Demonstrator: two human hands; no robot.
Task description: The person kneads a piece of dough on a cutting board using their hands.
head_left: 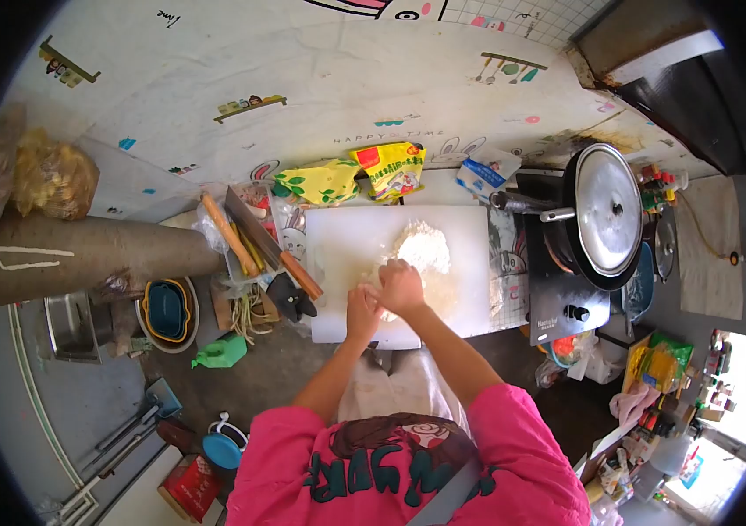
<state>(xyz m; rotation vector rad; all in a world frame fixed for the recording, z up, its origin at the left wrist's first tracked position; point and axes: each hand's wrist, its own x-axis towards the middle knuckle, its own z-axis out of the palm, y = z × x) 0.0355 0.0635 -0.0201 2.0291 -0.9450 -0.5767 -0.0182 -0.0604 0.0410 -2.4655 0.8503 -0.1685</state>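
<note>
A white cutting board (338, 241) lies in front of me, with a heap of white flour (424, 247) on its right half and a thin spread of flour below it. My left hand (362, 313) is closed over the lower middle of the board. Against it, slightly higher and to the right, my right hand (402, 287) is closed at the near edge of the flour. The hands meet at the fingers, and whatever is between them is hidden or too small to make out.
Left of the board, a cleaver (255, 226) and a rolling pin (226, 230) lie across a container. Yellow packets (390, 171) stand behind the board. On the right, a lidded wok (608, 210) sits on a cooktop (557, 307). A large pipe (84, 259) runs at far left.
</note>
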